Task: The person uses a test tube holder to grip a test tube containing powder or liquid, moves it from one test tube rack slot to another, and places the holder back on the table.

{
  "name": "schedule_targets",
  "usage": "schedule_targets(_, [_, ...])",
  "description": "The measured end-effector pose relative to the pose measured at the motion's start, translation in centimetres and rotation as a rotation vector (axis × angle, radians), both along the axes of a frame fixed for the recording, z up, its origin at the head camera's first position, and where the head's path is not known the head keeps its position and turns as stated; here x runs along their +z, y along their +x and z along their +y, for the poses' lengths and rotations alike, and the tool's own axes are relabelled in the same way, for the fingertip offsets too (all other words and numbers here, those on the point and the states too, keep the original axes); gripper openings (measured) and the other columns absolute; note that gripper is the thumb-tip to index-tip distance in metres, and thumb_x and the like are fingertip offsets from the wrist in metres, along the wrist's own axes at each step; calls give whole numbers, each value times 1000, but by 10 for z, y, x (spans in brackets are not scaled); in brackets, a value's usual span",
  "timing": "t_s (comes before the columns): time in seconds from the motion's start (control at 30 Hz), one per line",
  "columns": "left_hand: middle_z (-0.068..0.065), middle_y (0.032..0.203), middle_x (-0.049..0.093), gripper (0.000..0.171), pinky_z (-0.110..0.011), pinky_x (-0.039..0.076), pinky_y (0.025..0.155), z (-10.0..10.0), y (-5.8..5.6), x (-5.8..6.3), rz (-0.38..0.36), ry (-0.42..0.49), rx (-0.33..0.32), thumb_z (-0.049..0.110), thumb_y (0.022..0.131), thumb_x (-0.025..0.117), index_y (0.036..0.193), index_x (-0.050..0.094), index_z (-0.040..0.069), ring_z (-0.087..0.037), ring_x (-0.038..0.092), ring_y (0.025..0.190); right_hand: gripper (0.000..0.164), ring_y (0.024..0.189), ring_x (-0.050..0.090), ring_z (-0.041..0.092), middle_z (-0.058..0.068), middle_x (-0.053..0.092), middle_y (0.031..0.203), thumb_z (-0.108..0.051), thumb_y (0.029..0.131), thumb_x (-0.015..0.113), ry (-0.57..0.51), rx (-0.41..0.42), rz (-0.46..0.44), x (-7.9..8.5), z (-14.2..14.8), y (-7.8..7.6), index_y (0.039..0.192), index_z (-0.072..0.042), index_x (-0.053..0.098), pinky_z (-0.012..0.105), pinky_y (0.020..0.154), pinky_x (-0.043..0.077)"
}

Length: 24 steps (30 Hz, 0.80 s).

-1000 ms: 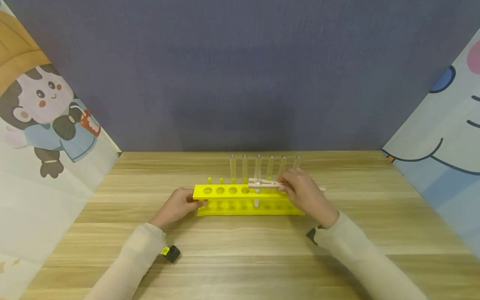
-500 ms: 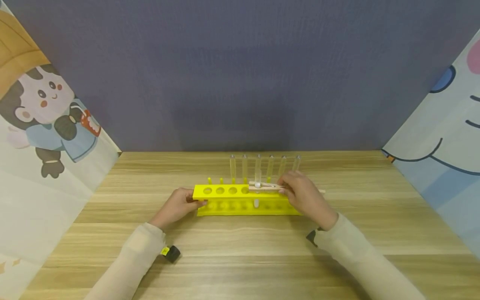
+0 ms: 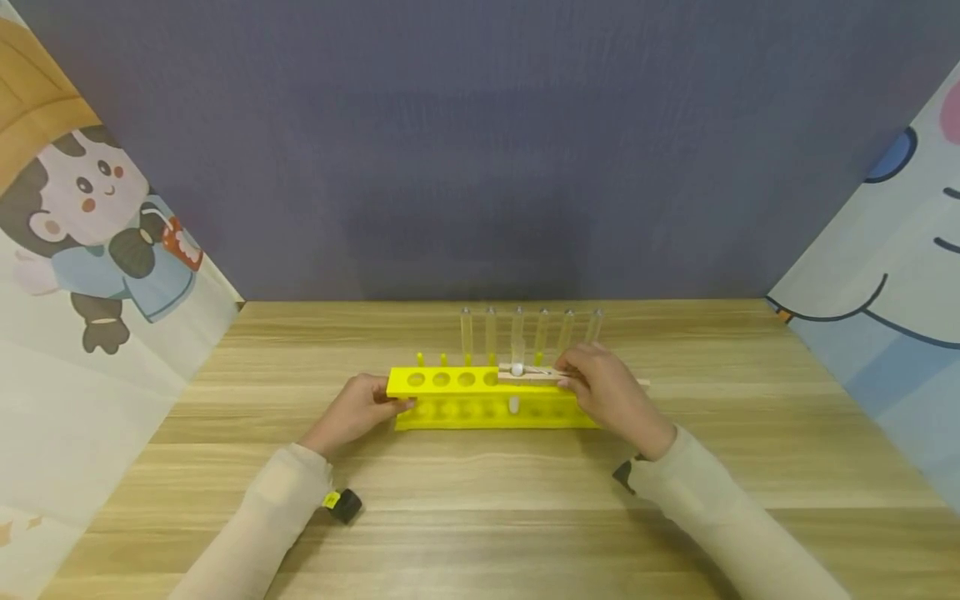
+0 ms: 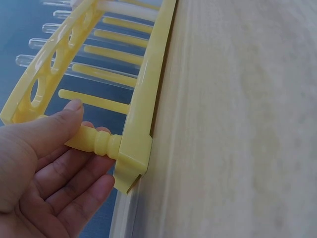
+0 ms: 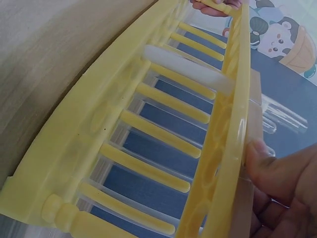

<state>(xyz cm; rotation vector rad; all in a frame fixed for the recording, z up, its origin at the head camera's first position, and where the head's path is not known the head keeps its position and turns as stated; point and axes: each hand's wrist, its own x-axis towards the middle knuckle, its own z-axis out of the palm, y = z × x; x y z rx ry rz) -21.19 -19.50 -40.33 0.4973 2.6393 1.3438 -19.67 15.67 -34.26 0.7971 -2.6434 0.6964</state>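
Observation:
A yellow test tube rack (image 3: 442, 391) stands lengthwise on the table. At its left end my left hand (image 3: 354, 415) grips the ridged end post (image 4: 101, 143), thumb and fingers around it in the left wrist view. With my right hand (image 3: 617, 398) I hold a wooden test tube clamp (image 3: 528, 378) level along the rack's top. A test tube with white contents (image 5: 190, 67) stands upright through a middle hole. The clamp's front end lies around that tube's top, just above the upper shelf. Part of the clamp is hidden behind my fingers and the shelf.
Several clear test tubes (image 3: 467, 333) sit upside down on the rack's rear pegs, close behind the clamp. Two bare pegs (image 3: 420, 359) stand at the left. A dark blue panel (image 3: 480, 167) rises behind the wooden table (image 3: 465, 517).
The clamp has come down slightly around the tube, and more of the tube's white top shows above it. My left hand keeps its place on the rack.

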Motion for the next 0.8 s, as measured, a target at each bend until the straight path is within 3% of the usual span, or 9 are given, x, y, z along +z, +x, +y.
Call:
schedule_targets(0.5, [-5, 105, 70, 23, -32, 51, 78, 0, -2, -1, 16, 0, 8, 19, 86, 70, 107, 71, 10, -14, 61, 88, 12, 81, 57, 22, 6, 65, 88, -3, 81, 71, 2, -21, -65, 3, 2, 1, 92, -2, 67, 38, 73, 50])
schedule_targets(0.8, [-5, 103, 70, 21, -33, 52, 80, 0, -2, -1, 18, 7, 7, 18, 85, 71, 104, 71, 9, -15, 62, 91, 13, 80, 56, 21, 6, 65, 88, -3, 81, 71, -9, -19, -53, 1, 3, 0, 93, -1, 67, 38, 73, 49])
